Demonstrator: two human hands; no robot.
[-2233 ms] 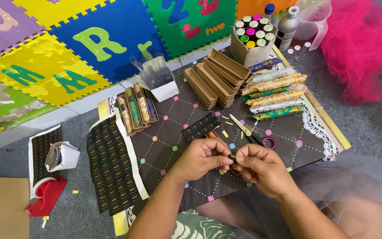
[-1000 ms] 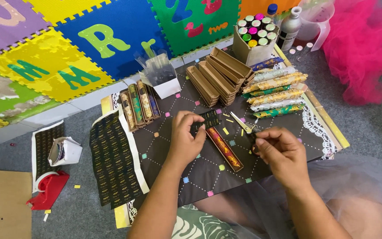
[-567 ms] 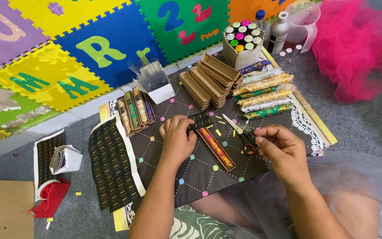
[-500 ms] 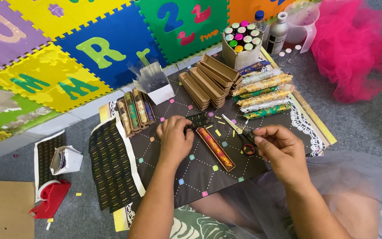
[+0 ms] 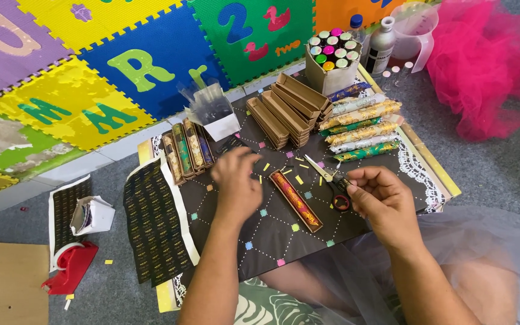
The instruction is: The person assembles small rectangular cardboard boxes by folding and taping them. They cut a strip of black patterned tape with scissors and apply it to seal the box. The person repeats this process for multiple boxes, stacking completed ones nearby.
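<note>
My left hand (image 5: pixel 236 180) hovers, blurred by motion, over the black dotted mat (image 5: pixel 272 241), just left of a long narrow brown box (image 5: pixel 296 200) that holds a red and orange patterned stick. It shows nothing in its fingers. My right hand (image 5: pixel 380 198) is right of that box with thumb and forefinger pinched together. I cannot see whether something tiny sits between them. Scissors (image 5: pixel 331 180) with a red handle lie beside its fingertips. Small yellow slips (image 5: pixel 298 179) lie scattered on the mat around the box.
Three filled boxes (image 5: pixel 188 150) lie left of a white box of clear sleeves (image 5: pixel 215 114). Empty brown boxes (image 5: pixel 284 111), wrapped patterned sticks (image 5: pixel 362 129) and a carton of colour-capped bottles (image 5: pixel 330 57) stand behind. A black printed sheet (image 5: pixel 154 219), red tape dispenser (image 5: pixel 70 271) and pink tulle (image 5: pixel 489 66) flank the mat.
My hands have parted. The long box was set down on the mat, and my left hand has just slid left off it. The right hand stays by the scissors.
</note>
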